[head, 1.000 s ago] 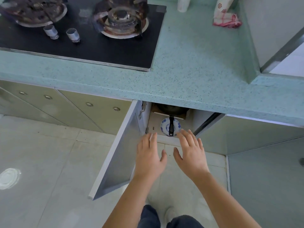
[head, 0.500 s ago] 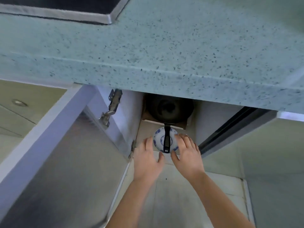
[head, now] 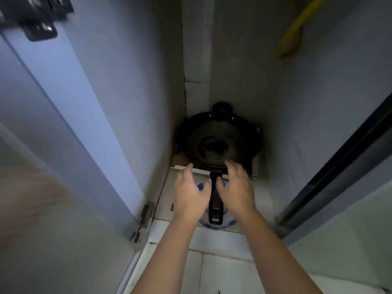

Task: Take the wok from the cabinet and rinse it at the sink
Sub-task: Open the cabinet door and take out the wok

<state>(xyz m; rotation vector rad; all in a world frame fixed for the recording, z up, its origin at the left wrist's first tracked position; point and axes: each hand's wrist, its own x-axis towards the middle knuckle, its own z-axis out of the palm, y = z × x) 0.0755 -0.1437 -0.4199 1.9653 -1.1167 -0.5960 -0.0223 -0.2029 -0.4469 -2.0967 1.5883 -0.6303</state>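
A black wok (head: pixel 219 141) sits deep on the floor of the open cabinet, on a piece of cardboard. Its long black handle (head: pixel 216 200) points toward me and lies over a blue-and-white bowl (head: pixel 218 223). My left hand (head: pixel 191 194) hovers just left of the handle, fingers relaxed and spread. My right hand (head: pixel 235 187) hovers just right of it, fingertips near the wok's front rim. Neither hand holds anything.
The open cabinet door (head: pixel 63 134) stands at the left with hinges (head: pixel 146 213) along its edge. The right cabinet wall and a dark door edge (head: pixel 339 158) close in the right side. A yellow hose (head: pixel 297 28) hangs at the back upper right.
The view has dropped below the counter and into the cabinet. Both hands have reached further in, now flanking the wok handle instead of hovering in front of the bowl.
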